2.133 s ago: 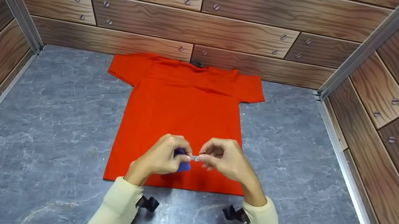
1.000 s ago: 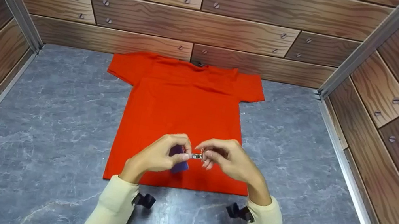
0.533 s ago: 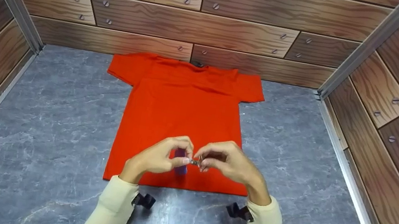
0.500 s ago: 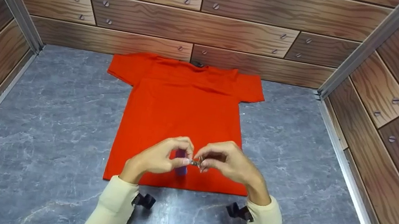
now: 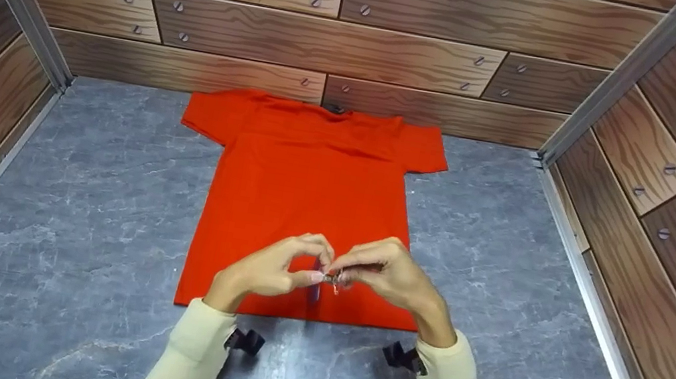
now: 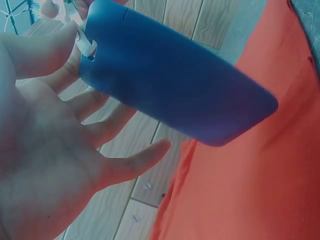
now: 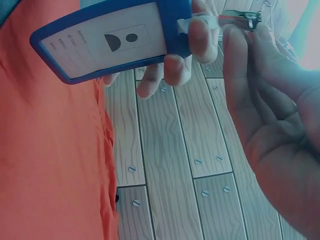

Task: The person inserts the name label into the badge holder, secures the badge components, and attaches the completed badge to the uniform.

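A blue ID badge holder (image 7: pixel 112 45) with a white printed card hangs from a short clear strap (image 7: pixel 186 25). My left hand (image 5: pixel 267 270) pinches the strap between thumb and forefinger, its other fingers spread behind the holder. Only a thin edge of the badge holder (image 5: pixel 314 292) shows in the head view; its plain blue back (image 6: pixel 175 75) fills much of the left wrist view. At the strap's end is a small metal clip (image 7: pixel 241 19), which my right hand (image 5: pixel 389 272) pinches between thumb and forefinger. A thin wire loop shows beside the clip. Both hands are above a red T-shirt (image 5: pixel 310 192).
The T-shirt lies spread flat, collar toward the back wall, on a grey marbled surface (image 5: pixel 109 180). Wood-patterned panels (image 5: pixel 327 45) enclose the back and both sides. A metal rail (image 5: pixel 591 345) runs along the right edge.
The badge holder has turned from partly face-on to edge-on in the head view. My hands have drawn closer, and my right fingers have closed in on the metal clip.
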Demonstrator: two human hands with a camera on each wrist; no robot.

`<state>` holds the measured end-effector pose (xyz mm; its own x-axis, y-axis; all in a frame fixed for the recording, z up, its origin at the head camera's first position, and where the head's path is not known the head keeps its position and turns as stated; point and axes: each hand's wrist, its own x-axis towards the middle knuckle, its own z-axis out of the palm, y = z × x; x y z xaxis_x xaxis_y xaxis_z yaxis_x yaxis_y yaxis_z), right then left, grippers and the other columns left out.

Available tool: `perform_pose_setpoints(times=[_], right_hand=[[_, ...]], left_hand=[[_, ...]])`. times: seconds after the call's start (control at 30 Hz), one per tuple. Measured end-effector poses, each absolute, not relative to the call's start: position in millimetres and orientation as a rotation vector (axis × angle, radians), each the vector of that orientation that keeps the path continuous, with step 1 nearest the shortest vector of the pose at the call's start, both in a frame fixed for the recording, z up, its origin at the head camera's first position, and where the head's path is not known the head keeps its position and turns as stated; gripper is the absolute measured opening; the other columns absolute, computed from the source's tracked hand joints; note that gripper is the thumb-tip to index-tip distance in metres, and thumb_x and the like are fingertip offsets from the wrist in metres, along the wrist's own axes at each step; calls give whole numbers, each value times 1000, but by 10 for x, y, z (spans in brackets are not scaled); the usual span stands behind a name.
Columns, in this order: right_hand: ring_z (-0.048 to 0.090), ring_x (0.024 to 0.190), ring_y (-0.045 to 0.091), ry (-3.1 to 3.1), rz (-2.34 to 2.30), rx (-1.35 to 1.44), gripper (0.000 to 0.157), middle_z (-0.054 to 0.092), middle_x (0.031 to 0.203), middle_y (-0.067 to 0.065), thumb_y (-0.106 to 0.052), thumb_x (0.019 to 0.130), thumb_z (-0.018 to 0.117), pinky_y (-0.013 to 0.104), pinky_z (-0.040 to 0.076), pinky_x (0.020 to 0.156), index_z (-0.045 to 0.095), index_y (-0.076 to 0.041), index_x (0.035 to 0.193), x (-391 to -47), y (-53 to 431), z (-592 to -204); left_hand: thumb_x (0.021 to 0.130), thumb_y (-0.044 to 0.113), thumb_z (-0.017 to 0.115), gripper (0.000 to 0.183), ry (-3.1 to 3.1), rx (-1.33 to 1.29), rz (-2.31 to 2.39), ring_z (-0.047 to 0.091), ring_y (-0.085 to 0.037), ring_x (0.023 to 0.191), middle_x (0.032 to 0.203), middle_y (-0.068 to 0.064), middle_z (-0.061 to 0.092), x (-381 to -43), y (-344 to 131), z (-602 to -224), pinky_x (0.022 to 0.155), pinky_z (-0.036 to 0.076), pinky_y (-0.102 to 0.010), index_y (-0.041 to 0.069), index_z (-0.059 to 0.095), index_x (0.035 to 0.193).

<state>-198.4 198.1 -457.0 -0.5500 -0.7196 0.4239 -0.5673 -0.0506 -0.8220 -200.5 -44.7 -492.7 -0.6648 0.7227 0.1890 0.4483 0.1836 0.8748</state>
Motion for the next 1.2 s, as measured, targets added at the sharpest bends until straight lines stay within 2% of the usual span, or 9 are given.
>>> perform_pose_setpoints(times=[0.17, 0.3, 0.43, 0.57, 0.73, 1.0, 1.2], right_hand=[[69, 64, 30, 2187, -1706, -1391, 12, 75, 84, 23, 7, 87, 73, 30, 62, 62, 78, 8, 98, -1970, 1970, -4575], [68, 62, 26, 2341, -1680, -1300, 9, 75, 81, 18, 2, 89, 75, 27, 61, 61, 79, 4, 96, -1945, 1982, -4559], [67, 60, 21, 2484, -1627, -1217, 8, 76, 79, 13, -5, 90, 76, 24, 60, 60, 81, -1, 95, -1930, 1982, -4536], [67, 59, 20, 2571, -1601, -1161, 8, 76, 79, 11, -6, 91, 76, 24, 60, 59, 81, -3, 95, -1935, 1971, -4532], [67, 56, 26, 2621, -1604, -1107, 8, 76, 77, 13, -4, 94, 72, 23, 59, 57, 80, -2, 95, -1938, 1957, -4538], [66, 56, 32, 2650, -1612, -955, 10, 74, 74, 12, -6, 96, 71, 27, 60, 56, 79, -1, 92, -1910, 1921, -4535], [65, 53, 22, 2691, -1538, -856, 13, 72, 70, 12, -5, 98, 68, 24, 58, 53, 78, 0, 92, -1893, 1878, -4538]], left_hand=[[101, 15, 63, 20, 2221, 1124, 1487, 58, -18, 125, 130, 2, 65, -2001, -454, -4920, 112, 46, -57, 17, 73, 119], [102, 17, 61, 25, 2278, 1124, 1528, 62, -19, 123, 130, 2, 69, -2009, -465, -4914, 111, 49, -57, 16, 72, 125], [105, 18, 58, 24, 2342, 1075, 1630, 68, -24, 117, 122, 1, 73, -2009, -472, -4896, 109, 50, -57, 16, 72, 124], [105, 19, 59, 21, 2395, 1010, 1732, 70, -19, 112, 117, 0, 75, -1992, -463, -4865, 108, 53, -49, 18, 73, 121], [99, 21, 70, 20, 2430, 1052, 1819, 73, -13, 105, 114, -1, 77, -1978, -421, -4843, 98, 59, -41, 15, 75, 118], [90, 17, 81, 29, 2369, 1134, 1928, 76, -16, 91, 103, -4, 79, -1977, -328, -4872, 87, 63, -35, 9, 73, 116], [91, 11, 79, 32, 2389, 1149, 2001, 78, -21, 86, 98, -9, 80, -1986, -251, -4926, 81, 64, -31, 6, 70, 122]])
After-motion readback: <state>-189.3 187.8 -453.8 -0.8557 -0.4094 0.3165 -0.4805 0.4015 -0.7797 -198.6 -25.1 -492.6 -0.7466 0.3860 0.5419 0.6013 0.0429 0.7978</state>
